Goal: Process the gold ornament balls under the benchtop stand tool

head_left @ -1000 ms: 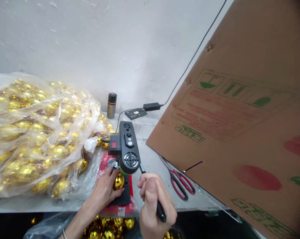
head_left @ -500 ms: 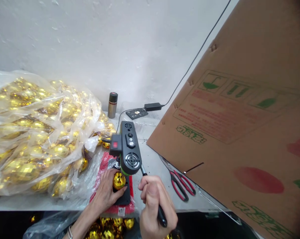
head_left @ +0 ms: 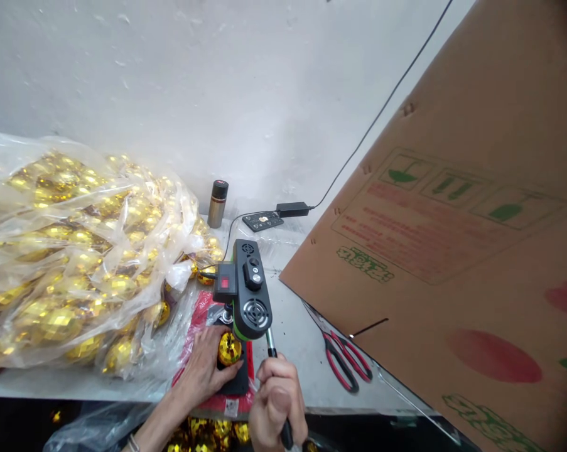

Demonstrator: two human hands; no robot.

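A small black bench machine like a drill press [head_left: 252, 289], with round vents and a green edge, stands on the table. My left hand [head_left: 206, 364] has its fingers and thumb around a shiny gold faceted ball [head_left: 229, 349], holding it on the machine's black base [head_left: 236, 383], close under the head. Where the machine meets the ball is hidden. My right hand [head_left: 277, 398] is closed in a fist around the black-gripped lever [head_left: 270, 344] on the machine's right side.
A large clear bag [head_left: 90, 251] of gold balls fills the left. Red-handled scissors [head_left: 344, 361] lie by a big cardboard box [head_left: 429, 220]. A bottle [head_left: 218, 204] and a power adapter [head_left: 292, 209] are at the back. More gold balls [head_left: 203, 433] sit below the table edge.
My right hand has swung the lever a little to the left and toward me. My left hand still holds the ball on the base. The whole view has shifted slightly.
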